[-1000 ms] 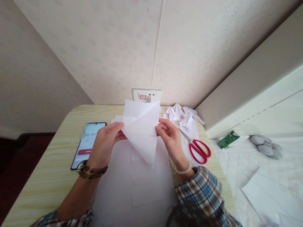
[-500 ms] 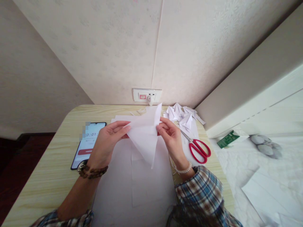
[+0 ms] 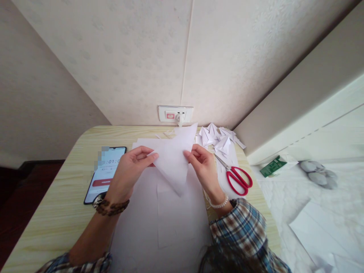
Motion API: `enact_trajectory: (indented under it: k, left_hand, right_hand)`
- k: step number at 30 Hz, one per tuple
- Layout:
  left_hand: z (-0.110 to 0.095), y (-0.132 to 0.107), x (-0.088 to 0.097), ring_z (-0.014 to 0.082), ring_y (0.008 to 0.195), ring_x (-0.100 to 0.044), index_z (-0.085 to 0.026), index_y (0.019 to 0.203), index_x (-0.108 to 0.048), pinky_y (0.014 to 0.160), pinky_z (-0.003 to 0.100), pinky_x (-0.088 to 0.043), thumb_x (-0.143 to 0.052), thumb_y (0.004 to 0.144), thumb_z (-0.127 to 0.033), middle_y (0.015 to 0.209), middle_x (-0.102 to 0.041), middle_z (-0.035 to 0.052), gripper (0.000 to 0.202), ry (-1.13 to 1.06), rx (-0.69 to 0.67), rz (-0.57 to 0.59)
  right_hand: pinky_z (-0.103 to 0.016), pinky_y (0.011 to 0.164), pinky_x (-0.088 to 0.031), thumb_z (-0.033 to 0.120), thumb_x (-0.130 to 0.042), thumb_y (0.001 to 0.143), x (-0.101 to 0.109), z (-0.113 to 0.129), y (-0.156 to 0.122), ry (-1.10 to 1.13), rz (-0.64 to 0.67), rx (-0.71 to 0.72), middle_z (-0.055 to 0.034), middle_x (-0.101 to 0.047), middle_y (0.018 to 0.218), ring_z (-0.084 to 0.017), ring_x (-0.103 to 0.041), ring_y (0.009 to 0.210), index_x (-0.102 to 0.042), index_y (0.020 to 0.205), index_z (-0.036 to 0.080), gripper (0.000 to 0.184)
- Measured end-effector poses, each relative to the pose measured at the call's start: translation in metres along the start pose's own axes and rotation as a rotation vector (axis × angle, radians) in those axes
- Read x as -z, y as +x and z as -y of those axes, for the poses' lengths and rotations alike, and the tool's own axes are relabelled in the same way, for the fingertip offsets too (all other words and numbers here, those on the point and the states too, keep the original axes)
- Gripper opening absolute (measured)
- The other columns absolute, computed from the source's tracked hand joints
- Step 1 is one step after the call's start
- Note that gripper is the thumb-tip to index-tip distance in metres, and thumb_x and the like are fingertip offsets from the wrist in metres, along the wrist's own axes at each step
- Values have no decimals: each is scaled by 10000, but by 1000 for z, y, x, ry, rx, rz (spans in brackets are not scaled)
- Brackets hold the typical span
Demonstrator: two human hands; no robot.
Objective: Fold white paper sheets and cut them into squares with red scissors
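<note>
A thin white sheet of paper (image 3: 174, 159) is held up between my two hands, its lower corner pointing down and its upper right corner standing up. My left hand (image 3: 136, 163) pinches the left corner between thumb and fingers. On the other side, my right hand (image 3: 201, 161) grips the right edge, thumb on the near face. Below them lie larger white sheets (image 3: 142, 223) on the table, with a smaller rectangular piece of paper (image 3: 173, 223) on top. Red-handled scissors (image 3: 237, 180) rest just right of my right hand.
Several folded white paper pieces (image 3: 217, 138) are piled at the table's back right. A phone (image 3: 105, 174) showing a timer lies left. A wall socket (image 3: 175, 113) holds a plug. Right of the wooden table (image 3: 57, 197) are a green-and-white carton (image 3: 274, 166) and loose paper (image 3: 318, 227).
The sheet's lower corner has swung up and slightly left, and its upper right part now lies flatter. My right thumb has shifted a little left along the paper.
</note>
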State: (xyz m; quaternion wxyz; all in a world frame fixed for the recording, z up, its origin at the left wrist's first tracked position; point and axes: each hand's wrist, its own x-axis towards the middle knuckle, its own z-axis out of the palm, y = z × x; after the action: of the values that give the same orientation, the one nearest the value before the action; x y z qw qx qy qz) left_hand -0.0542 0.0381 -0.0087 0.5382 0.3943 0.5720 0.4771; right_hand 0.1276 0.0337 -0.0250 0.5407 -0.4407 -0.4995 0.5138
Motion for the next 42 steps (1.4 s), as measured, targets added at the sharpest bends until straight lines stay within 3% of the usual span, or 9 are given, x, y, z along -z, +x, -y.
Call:
enact_trajectory:
  k: [3, 7, 25, 30, 33, 36, 39, 42]
  left_hand:
    - [1, 0, 0, 142, 625, -604, -185, 702, -684, 564, 220, -454, -793, 581, -295, 700, -695, 3, 196, 55, -41, 57]
    - [3, 0, 1, 134, 643, -601, -194, 672, -691, 588, 209, -447, -797, 585, -285, 707, -698, -7, 165, 88, -99, 51]
    - [-1, -1, 3, 157, 658, -616, -211, 696, -705, 586, 215, -464, -774, 631, -323, 704, -709, 0, 147, 156, -66, 124]
    - [-3, -3, 2, 171, 625, -609, -209, 673, -712, 553, 227, -459, -777, 620, -346, 670, -699, 19, 161, 125, -72, 113]
    - [-5, -4, 0, 193, 639, -618, -213, 738, -729, 543, 242, -463, -784, 602, -356, 680, -698, 28, 205, 107, -25, 154]
    - [-5, -4, 0, 158, 539, -555, -205, 692, -719, 472, 229, -410, -765, 619, -353, 608, -651, 7, 171, 179, -28, 189]
    - [-3, -3, 1, 102, 445, -430, -204, 621, -694, 422, 211, -324, -762, 623, -315, 496, -542, -39, 130, 228, -106, 123]
    - [-2, -1, 3, 84, 459, -398, -219, 711, -712, 419, 204, -288, -770, 618, -298, 527, -509, -54, 135, 172, -192, -18]
  right_hand:
    - [-199, 475, -335, 341, -635, 797, -1, 0, 1, -35, 18, -22, 52, -507, 575, -90, -435, 513, -553, 692, 191, 202]
    - [-202, 489, -340, 344, -635, 798, -2, 1, 1, -77, 42, -29, 47, -513, 574, -93, -447, 524, -564, 682, 186, 208]
    - [-208, 503, -390, 405, -629, 784, 0, 2, 3, -76, 135, -67, 38, -515, 585, -100, -469, 540, -555, 661, 189, 260]
    - [-223, 525, -421, 365, -608, 812, 1, 2, 3, -62, 91, -51, 32, -541, 590, -110, -510, 540, -579, 706, 194, 203]
    - [-222, 497, -391, 356, -597, 826, 2, 4, 2, -99, 54, -28, 42, -521, 548, -105, -491, 504, -576, 694, 192, 212]
    - [-221, 461, -338, 344, -581, 846, 3, 5, 2, -125, -25, 8, 60, -473, 490, -95, -444, 453, -559, 680, 192, 226]
    - [-226, 447, -300, 338, -573, 866, 4, 6, 1, -140, -93, 61, 80, -417, 442, -86, -380, 412, -522, 656, 202, 256]
    - [-238, 463, -326, 329, -570, 880, 6, 8, -3, -171, -161, 163, 74, -418, 445, -92, -379, 417, -524, 625, 211, 285]
